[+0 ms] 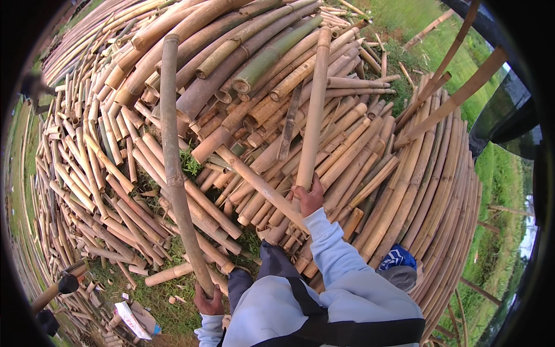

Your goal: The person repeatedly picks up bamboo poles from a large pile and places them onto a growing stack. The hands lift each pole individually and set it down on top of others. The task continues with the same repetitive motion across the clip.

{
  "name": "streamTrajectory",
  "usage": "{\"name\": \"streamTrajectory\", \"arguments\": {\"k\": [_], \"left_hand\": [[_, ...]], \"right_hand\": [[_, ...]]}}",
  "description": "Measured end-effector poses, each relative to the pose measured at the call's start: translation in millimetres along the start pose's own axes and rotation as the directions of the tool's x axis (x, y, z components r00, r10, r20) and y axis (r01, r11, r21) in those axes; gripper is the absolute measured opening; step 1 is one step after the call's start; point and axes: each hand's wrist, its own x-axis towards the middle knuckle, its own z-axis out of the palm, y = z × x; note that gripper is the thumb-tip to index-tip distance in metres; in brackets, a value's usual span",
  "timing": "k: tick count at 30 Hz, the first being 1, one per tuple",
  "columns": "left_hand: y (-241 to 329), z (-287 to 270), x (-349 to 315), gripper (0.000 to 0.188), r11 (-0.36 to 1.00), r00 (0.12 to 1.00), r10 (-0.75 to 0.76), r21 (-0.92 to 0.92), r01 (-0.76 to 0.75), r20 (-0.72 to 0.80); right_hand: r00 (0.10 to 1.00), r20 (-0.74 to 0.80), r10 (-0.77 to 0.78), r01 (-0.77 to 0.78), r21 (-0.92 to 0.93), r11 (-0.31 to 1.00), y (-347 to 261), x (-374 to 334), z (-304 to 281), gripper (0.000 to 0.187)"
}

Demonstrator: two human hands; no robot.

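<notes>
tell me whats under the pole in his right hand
The pole in the right hand lies over a heap of cut bamboo. The ground below the heap is covered.

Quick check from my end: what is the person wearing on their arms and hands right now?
Both arms are covered by long, loose, pale grey-blue sleeves with ribbed cuffs at the wrists. The left hand and right hand are bare: no gloves, and no watch or rings that I can make out. Black straps cross the same pale top at the chest.
</notes>
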Motion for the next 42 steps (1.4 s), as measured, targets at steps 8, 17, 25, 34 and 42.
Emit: {"name": "streamTrajectory", "arguments": {"k": [8,17,25,34,42], "left_hand": [[-1.9,-6.2,-40.0,0.018,0.989,0.986,-0.015,0.143,0.039,-0.164],[-11.2,-8.1,-55.6,0.015,0.990,0.963,-0.048,0.116,0.081,-0.264],[41.2,-7.7,-49.6,0.018,0.988,0.927,-0.099,0.075,0.135,-0.362],[50.9,-5.2,-15.5,0.019,0.974,0.982,0.058,0.228,-0.016,-0.179],[109.2,49.8,62.9,0.016,0.994,0.933,0.108,-0.048,-0.097,0.344]], "right_hand": [[0.987,-0.141,0.073,-0.077,-0.026,0.997,-28.8,38.8,10.2,0.033],[0.876,-0.050,-0.480,0.315,-0.694,0.647,-158.6,398.9,35.1,0.068],[0.894,-0.448,-0.031,-0.361,-0.759,0.542,-11.6,341.0,99.4,0.089],[0.945,-0.164,0.283,-0.304,-0.115,0.946,-33.0,297.1,25.5,0.058],[0.926,0.157,0.343,-0.377,0.418,0.827,-34.0,113.9,6.0,0.026]]}}
